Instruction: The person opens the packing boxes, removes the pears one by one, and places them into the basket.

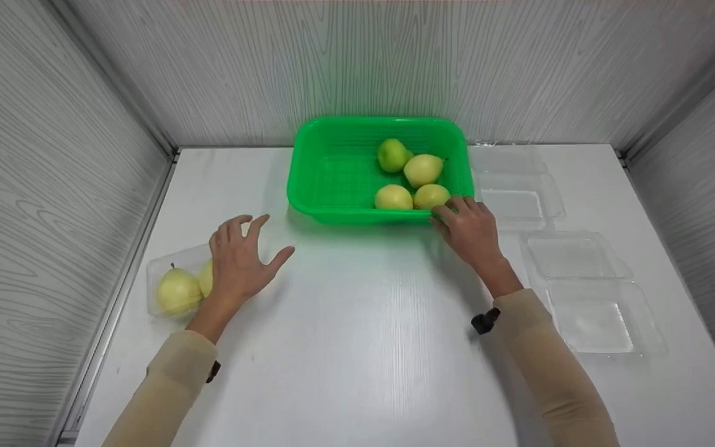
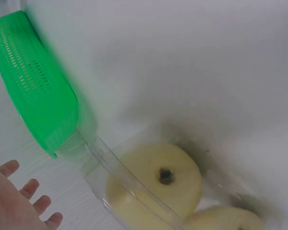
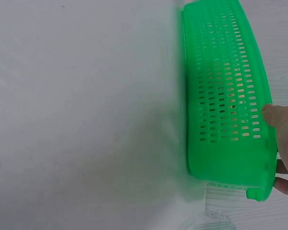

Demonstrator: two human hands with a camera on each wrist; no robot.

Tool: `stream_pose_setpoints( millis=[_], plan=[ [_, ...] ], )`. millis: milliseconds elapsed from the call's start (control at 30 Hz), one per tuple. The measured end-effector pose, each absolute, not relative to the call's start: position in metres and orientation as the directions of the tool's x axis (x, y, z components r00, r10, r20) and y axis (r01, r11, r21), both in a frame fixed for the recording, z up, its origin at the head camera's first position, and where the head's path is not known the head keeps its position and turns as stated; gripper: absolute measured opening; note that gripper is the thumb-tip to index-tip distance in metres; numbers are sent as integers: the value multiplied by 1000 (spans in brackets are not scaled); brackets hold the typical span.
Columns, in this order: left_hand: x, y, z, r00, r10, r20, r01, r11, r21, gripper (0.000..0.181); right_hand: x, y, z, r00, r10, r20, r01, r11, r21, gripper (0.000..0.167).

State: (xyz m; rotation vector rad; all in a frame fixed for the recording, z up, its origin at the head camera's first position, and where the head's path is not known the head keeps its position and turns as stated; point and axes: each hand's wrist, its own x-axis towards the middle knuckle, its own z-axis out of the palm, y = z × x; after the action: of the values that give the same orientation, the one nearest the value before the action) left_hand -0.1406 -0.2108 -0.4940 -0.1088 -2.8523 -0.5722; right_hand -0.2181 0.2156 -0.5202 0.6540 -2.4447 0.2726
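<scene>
At the back of the table stands a green plastic basket point(image 1: 345, 215) with several yellow-green pears point(image 1: 422, 170) in its right half. My right hand point(image 1: 470, 231) grips the front rim near the right corner; in the right wrist view the thumb point(image 3: 273, 115) lies on the outer side of the rim. My left hand point(image 1: 239, 261) is spread in the air, holding nothing, over the right part of a clear plastic box point(image 1: 157, 268). Inside that box are pears point(image 1: 179, 290), partly hidden by the hand in the head view.
Two open clear plastic boxes with hinged lids lie on the right of the table: one box point(image 1: 512, 202) beside the basket, another box point(image 1: 593, 316) nearer. Grey wood-grain panels point(image 1: 388, 62) stand behind and at both sides of the white table point(image 1: 357, 347).
</scene>
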Motion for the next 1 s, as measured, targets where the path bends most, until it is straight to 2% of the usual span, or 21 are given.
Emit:
stream_pose_setpoints(
  millis=[633, 1000],
  plan=[
    [-85, -310, -505, -985, -150, 90, -116, 945, 305, 89, -219, 216, -521, -707, -401, 583, -508, 861, -24, 18],
    [-73, -319, -523, -980, -186, 76, -150, 929, 339, 85, -218, 215, -520, -720, -391, 574, -499, 866, -36, 19]
  ],
)
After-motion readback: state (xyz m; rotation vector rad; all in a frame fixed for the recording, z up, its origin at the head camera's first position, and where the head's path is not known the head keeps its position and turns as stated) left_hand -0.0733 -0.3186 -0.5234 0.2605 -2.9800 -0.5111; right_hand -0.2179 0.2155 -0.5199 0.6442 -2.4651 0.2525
